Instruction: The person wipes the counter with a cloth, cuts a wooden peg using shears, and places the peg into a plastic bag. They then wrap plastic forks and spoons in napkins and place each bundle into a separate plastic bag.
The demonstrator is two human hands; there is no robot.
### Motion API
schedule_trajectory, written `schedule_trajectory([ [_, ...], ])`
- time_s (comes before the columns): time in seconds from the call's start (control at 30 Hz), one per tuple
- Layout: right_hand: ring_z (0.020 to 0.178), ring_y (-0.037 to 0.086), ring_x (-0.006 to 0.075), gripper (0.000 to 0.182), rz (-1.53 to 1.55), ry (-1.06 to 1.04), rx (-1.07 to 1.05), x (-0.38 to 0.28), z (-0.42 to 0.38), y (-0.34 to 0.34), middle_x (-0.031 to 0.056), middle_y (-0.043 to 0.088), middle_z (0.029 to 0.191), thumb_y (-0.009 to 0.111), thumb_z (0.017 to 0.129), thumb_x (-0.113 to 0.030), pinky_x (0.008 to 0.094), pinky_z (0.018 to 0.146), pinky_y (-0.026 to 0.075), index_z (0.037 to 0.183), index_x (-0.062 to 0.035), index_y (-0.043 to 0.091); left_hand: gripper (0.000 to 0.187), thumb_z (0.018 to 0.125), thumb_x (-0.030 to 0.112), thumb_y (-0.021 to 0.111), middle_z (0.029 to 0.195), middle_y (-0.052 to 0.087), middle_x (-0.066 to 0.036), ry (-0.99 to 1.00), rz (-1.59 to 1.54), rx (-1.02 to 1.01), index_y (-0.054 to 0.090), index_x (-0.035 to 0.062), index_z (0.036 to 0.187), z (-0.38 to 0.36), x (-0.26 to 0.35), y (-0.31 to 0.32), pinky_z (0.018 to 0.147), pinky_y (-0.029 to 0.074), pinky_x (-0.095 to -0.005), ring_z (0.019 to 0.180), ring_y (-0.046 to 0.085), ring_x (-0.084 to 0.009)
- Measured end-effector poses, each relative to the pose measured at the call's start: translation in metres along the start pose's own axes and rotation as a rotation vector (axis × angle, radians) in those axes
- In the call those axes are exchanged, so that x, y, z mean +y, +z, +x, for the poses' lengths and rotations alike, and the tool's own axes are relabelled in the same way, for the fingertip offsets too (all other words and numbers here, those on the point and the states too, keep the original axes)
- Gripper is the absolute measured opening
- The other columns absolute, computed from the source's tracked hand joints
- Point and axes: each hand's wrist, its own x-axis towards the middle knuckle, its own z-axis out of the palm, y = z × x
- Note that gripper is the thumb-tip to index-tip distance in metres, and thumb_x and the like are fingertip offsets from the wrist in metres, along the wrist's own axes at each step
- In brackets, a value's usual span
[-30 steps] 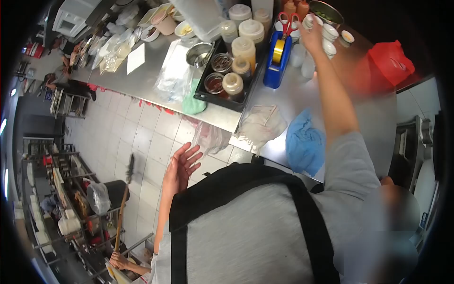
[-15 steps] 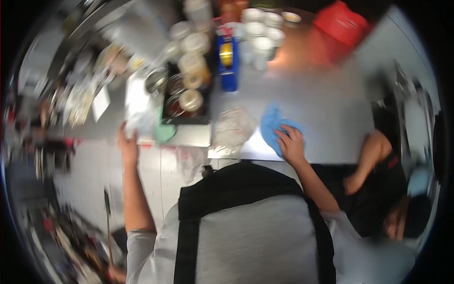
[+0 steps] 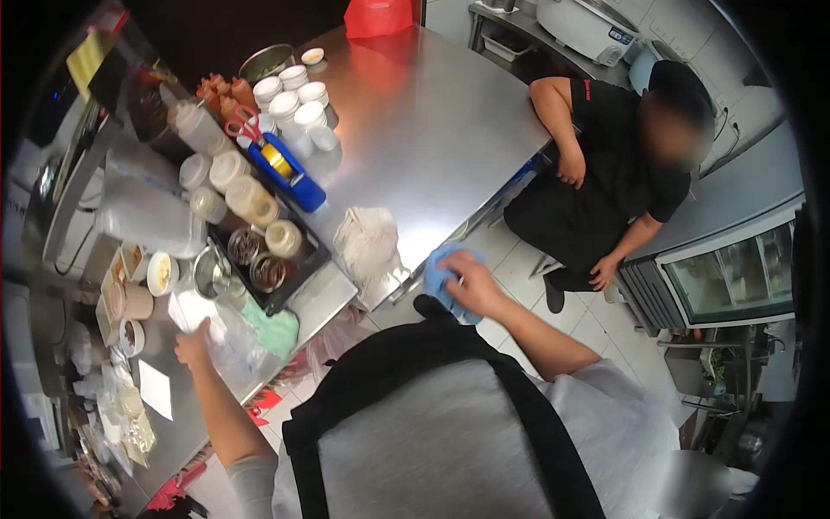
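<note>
My right hand [image 3: 471, 285] holds a crumpled blue cloth [image 3: 438, 275] at the near edge of the steel table [image 3: 424, 130]. At the left, my left hand [image 3: 194, 342] is at a clear plastic bag [image 3: 232, 353] on the counter; its fingertips are partly hidden, and I cannot make out whether it grips anything. A green cloth [image 3: 272, 327] lies beside the bag. Between my hands are a whitish cloth bundle [image 3: 367, 242] and a black tray [image 3: 298, 281] with jars. Behind the tray stands a blue tape dispenser [image 3: 303, 192] with red-handled scissors.
A person in black [image 3: 596, 156] sits at the right of the table, one arm on its edge. White cups [image 3: 284, 105], squeeze bottles [image 3: 226, 169] and a red bag [image 3: 379, 17] stand farther back. A glass-door fridge [image 3: 735, 277] is at the far right.
The view has turned to the right, bringing the seated person fully into sight. My right hand and the blue cloth have moved from the tabletop to its near edge.
</note>
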Motion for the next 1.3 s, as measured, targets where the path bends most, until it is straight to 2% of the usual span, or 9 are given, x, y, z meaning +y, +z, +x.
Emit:
schedule_trajectory([
  [0.17,0.083,0.061,0.0336,0.034,0.177,0.002,-0.381,-0.038,-0.034,0.067,0.0156,0.061,0.1,0.063,0.076,-0.01,0.0368,0.077,0.048,0.109,-0.0076,0.056,0.094,0.058,0.037,0.081,0.117,0.059,-0.025,0.161,-0.328,0.078,0.032,-0.0002,0.129,0.007,-0.005,0.018,0.096,0.045,-0.0432,0.111,0.057,-0.0375],
  [0.23,0.074,0.061,0.025,0.036,0.157,-0.02,-0.445,-0.1,-0.031,0.062,0.0142,0.062,0.101,0.057,0.078,0.001,0.0332,0.07,0.048,0.113,-0.0117,0.058,0.084,0.062,0.027,0.076,0.115,0.059,-0.027,0.096,-0.281,0.024,0.028,0.0039,0.127,-0.014,0.008,-0.012,0.095,0.046,-0.0436,0.108,0.058,-0.0406],
  [0.4,0.079,0.061,0.0224,0.036,0.081,-0.339,-0.48,-0.109,-0.009,0.077,0.0108,0.061,0.102,0.053,0.074,0.011,0.0288,0.069,0.049,0.098,-0.0108,0.068,0.086,0.065,0.035,0.081,0.113,0.064,-0.016,0.142,-0.406,0.066,0.03,0.0148,0.132,-0.006,-0.003,-0.022,0.09,0.047,-0.0421,0.106,0.061,-0.0339],
  [0.5,0.083,0.062,0.0268,0.038,0.119,-0.503,-0.468,-0.163,0.011,0.097,0.0155,0.059,0.109,0.053,0.075,0.01,0.0307,0.07,0.05,0.103,-0.0107,0.068,0.098,0.063,0.054,0.078,0.135,0.039,-0.015,0.176,-0.341,0.22,0.028,0.0191,0.14,-0.046,-0.001,-0.031,0.094,0.035,-0.0587,0.129,0.033,-0.0355],
  [0.6,0.097,0.058,0.0309,0.037,0.01,-0.712,-0.386,-0.192,0.035,0.123,0.0194,0.053,0.119,0.06,0.075,0.003,0.0347,0.077,0.049,0.11,-0.0076,0.065,0.09,0.069,0.05,0.074,0.146,0.023,-0.017,0.309,-0.468,0.386,0.029,0.0192,0.141,-0.086,-0.012,-0.019,0.102,0.021,-0.0616,0.139,0.013,-0.038],
  [0.8,0.123,0.039,0.0379,0.051,-0.379,-0.778,-0.345,-0.225,0.04,0.177,0.0216,0.038,0.137,0.069,0.075,-0.018,0.049,0.096,0.035,0.122,-0.0003,0.055,0.051,0.076,0.028,0.072,0.141,0.03,-0.019,0.508,-0.391,0.482,0.053,0.0135,0.121,-0.161,-0.101,-0.011,0.104,0.025,-0.0552,0.134,0.024,-0.0413],
  [1.03,0.128,0.037,0.0363,0.055,-0.386,-0.785,-0.423,-0.164,0.069,0.269,0.0231,0.039,0.138,0.062,0.081,-0.023,0.0498,0.104,0.027,0.129,-0.0007,0.048,0.039,0.074,0.013,0.071,0.123,0.048,-0.017,0.254,-0.399,0.548,0.056,0.01,0.11,-0.086,-0.221,-0.013,0.096,0.039,-0.0444,0.116,0.045,-0.0388],
  [1.23,0.094,0.052,0.0341,0.029,-0.26,-0.575,-0.341,-0.197,0.097,0.273,0.0171,0.048,0.1,0.07,0.065,0.0,0.0372,0.082,0.045,0.093,0.0005,0.06,0.033,0.076,0.009,0.067,0.112,0.057,-0.013,0.445,-0.347,0.36,0.056,0.0069,0.107,0.019,-0.273,-0.045,0.089,0.045,-0.041,0.103,0.055,-0.0344],
  [1.3,0.097,0.052,0.0355,0.037,-0.285,-0.455,-0.327,-0.201,0.095,0.277,0.0173,0.049,0.103,0.073,0.063,-0.002,0.04,0.085,0.044,0.097,-0.0008,0.06,0.028,0.077,0.008,0.067,0.108,0.059,-0.013,0.563,-0.306,0.296,0.058,0.0067,0.104,0.051,-0.285,-0.042,0.086,0.046,-0.0412,0.101,0.056,-0.0338],
])
